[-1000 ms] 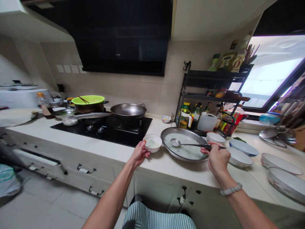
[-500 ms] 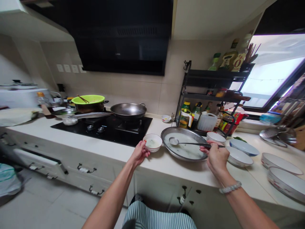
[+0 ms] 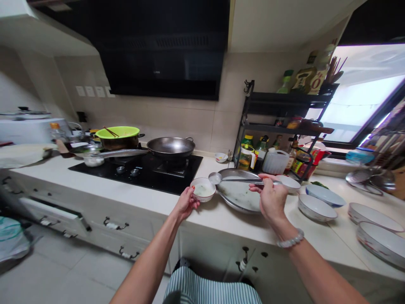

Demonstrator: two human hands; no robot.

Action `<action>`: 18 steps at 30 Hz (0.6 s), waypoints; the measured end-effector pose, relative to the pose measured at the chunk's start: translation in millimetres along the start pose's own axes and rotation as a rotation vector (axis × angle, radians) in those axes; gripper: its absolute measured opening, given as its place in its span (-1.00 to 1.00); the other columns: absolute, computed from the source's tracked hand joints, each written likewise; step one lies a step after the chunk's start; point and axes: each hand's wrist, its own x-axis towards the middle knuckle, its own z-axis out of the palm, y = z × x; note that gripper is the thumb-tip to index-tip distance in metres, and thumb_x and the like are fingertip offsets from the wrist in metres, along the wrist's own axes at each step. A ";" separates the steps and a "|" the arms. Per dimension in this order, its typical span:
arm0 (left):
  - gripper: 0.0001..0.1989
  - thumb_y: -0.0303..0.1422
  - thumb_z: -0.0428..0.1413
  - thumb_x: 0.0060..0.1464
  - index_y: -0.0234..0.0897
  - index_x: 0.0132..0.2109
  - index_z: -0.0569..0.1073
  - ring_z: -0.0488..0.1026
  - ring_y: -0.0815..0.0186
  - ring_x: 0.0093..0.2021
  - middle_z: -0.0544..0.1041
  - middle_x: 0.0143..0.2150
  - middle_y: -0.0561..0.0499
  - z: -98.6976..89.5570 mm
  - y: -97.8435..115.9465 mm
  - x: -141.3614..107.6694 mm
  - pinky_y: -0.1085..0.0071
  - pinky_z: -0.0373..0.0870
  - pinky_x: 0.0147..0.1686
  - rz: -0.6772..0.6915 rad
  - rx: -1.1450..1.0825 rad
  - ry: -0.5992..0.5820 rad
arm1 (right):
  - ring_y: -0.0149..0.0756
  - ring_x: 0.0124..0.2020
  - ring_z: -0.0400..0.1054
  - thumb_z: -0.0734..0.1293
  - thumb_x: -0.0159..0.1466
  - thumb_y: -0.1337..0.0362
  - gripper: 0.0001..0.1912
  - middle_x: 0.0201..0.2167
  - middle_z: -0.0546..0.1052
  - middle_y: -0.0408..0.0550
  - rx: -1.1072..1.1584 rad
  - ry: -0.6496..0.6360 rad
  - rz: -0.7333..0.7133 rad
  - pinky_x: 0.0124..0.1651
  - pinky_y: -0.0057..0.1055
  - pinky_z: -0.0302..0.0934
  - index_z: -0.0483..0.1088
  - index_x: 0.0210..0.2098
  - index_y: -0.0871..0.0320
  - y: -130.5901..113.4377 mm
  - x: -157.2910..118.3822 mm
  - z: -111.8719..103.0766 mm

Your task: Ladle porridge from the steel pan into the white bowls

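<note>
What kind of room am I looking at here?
A kitchen, most likely one in a home: there's a black cooktop with a metal pan on it, a dark range hood above, and a rack holding bottles.

Soup ladle point(image 3: 215, 178), handle in right hand point(image 3: 274, 196), head between steel basin point(image 3: 242, 208) and small white bowl point(image 3: 207, 199); bowl held at side by left hand point(image 3: 186, 202).
</note>
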 end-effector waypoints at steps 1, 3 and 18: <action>-0.49 -0.04 0.32 -0.09 -0.20 -0.27 0.20 0.39 0.41 -0.70 0.26 -0.64 0.27 0.3 0.2 -0.2 0.60 0.20 -0.77 0.000 0.001 -0.002 | -0.35 -0.66 0.42 0.30 0.16 0.13 -0.79 -0.54 0.45 -0.18 -0.031 -0.042 -0.030 -0.64 -0.45 0.36 0.38 -0.37 0.17 -0.3 -5.2 2.8; -0.48 -0.04 0.33 -0.11 -0.20 -0.27 0.20 0.39 0.41 -0.70 0.28 -0.63 0.27 0.9 0.6 -0.6 0.60 0.20 -0.77 0.003 0.003 -0.006 | -0.34 -0.66 0.42 0.28 0.22 0.10 -0.76 -0.51 0.49 -0.13 -0.097 -0.129 -0.115 -0.62 -0.42 0.37 0.39 -0.33 0.16 0.1 -16.1 5.6; -0.47 -0.01 0.32 -0.12 -0.21 -0.27 0.21 0.40 0.40 -0.70 0.30 -0.64 0.24 1.9 1.3 -1.8 0.61 0.20 -0.78 0.013 0.015 -0.006 | -0.28 -0.60 0.46 0.21 0.34 0.09 -0.73 -0.43 0.54 -0.02 -0.171 -0.187 -0.335 -0.53 -0.33 0.41 0.40 -0.25 0.16 6.1 -33.1 -11.6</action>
